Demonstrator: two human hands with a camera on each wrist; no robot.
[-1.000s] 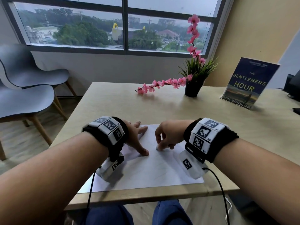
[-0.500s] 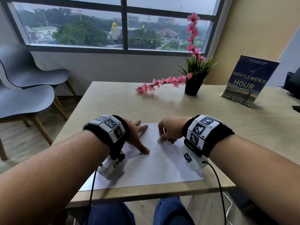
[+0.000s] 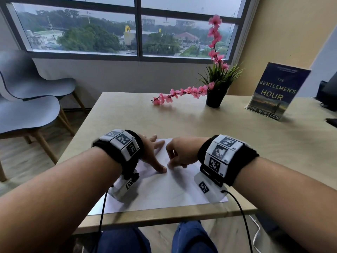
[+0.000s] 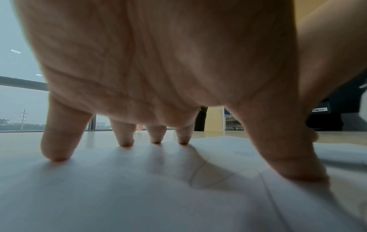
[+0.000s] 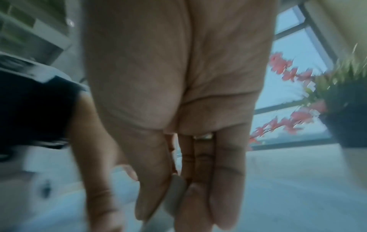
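A white sheet of paper (image 3: 164,190) lies on the light wooden table (image 3: 200,128) near its front edge. My left hand (image 3: 158,156) is spread on the sheet's left part, its fingertips (image 4: 55,155) pressing the paper (image 4: 139,196) down. Faint pencil lines (image 4: 198,172) cross the sheet beside the thumb. My right hand (image 3: 171,163) sits just right of the left thumb, with its fingers curled down to the paper. In the blurred right wrist view, that hand (image 5: 172,204) pinches a small whitish block (image 5: 174,194) between thumb and fingers.
At the back of the table stands a black pot with grass and pink blossom sprays (image 3: 215,95). A dark blue book (image 3: 273,94) is propped at the back right, with dark equipment (image 3: 328,95) beyond it. Two grey chairs (image 3: 27,110) stand to the left.
My right hand has shifted a little forward, then left toward the left thumb, staying on the paper. The left hand has kept its place.
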